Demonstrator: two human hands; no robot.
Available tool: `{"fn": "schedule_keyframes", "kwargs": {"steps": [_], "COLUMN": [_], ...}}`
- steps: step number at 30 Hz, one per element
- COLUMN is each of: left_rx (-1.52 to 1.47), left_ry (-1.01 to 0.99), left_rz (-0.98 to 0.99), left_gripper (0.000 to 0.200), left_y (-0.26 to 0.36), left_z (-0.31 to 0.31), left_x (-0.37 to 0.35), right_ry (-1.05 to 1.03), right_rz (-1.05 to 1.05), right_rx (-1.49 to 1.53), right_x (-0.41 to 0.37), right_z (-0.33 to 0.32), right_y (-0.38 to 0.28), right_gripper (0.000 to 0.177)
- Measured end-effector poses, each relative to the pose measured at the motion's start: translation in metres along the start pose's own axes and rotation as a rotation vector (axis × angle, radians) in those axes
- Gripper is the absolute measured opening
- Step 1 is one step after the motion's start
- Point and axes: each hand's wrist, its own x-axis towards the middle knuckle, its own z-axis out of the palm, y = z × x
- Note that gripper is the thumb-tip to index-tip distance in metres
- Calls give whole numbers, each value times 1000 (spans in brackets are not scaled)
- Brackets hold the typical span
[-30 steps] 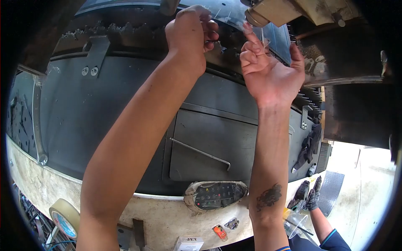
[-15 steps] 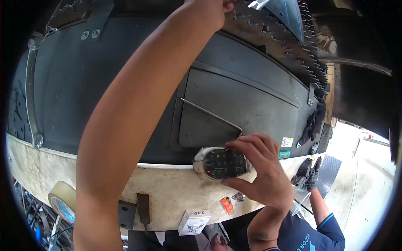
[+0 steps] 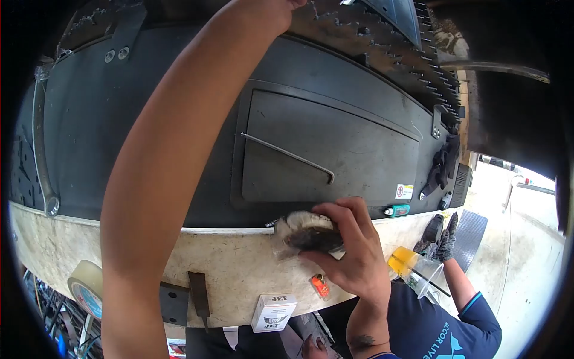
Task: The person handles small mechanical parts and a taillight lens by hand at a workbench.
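Observation:
My right hand [image 3: 356, 257] grips a handheld button controller [image 3: 311, 234] in a worn, whitish cover. Its near edge tips up, so the dark keypad shows only as a blur. The controller is over the pale ledge [image 3: 233, 257], beside the dark machine panel. My left arm stretches across the panel to the top edge, where my left hand [image 3: 281, 13] is mostly cut off and its fingers are hidden. A thin hex key [image 3: 287, 157] lies on the panel's hatch, above my right hand.
Along the ledge are an orange lighter [image 3: 320, 286], a JET box [image 3: 274, 312], a tape roll [image 3: 87, 287] and a tipped-looking plastic cup [image 3: 415, 270] with orange drink. A wrench [image 3: 42, 149] lies left. Another person [image 3: 445, 323], with gloves, is at lower right.
My right hand has moved slightly left and tilted the controller, whose keypad faced up before. My left hand has slid left and further out of the top edge. The view has shifted.

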Motion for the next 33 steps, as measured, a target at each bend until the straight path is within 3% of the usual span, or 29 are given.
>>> {"fn": "schedule_keyframes", "kwargs": {"steps": [2, 4, 6, 7, 9, 12, 15, 17, 18, 20, 33], "left_rx": [7, 11, 12, -10, -7, 41, 70, -482, -479, 108, 101], "left_ry": [-35, -72, -3, -35, -57, -37, -87, -663, -660, -50, -47], "left_rz": [-3, -14, -6, -2, 17, 23, 43, -690, -694, 89, 120], "left_gripper": [13, 13, 12, 12, 11, 11, 13, 15, 15, 13, 11], "left_y": [-4, -6, -5, -6, -6, -3, 1, 14, 11, -2, -3], "left_z": [-5, -5, 2, -1, -4, -2, -13, -37, -24, 1, -1], "left_x": [9, 11, 2, 5, 5, 0, 5, 31, 17, -9, -1], "right_ry": [-100, 21, 157, 170, 218, 272, 295, 302, 304, 362, 467], "right_rz": [-23, -9, -52, -53, 37, -13, -84, -138, -135, -161, -187], "right_rx": [262, 528, 1028, 1016, 1566, 1411, 1383, 1319, 1324, 1297, 1167], "right_x": [3, 6, 22, 32, 52, 67, 69, 69, 69, 70, 65], "right_z": [-6, -3, 1, -2, -4, -1, 3, 4, 5, 7, 7], "right_y": [11, 28, 52, 48, 34, 42, 49, 49, 48, 45, 50], "right_gripper": [55, 49, 46, 46, 47, 46, 58, 70, 70, 80, 85]}}
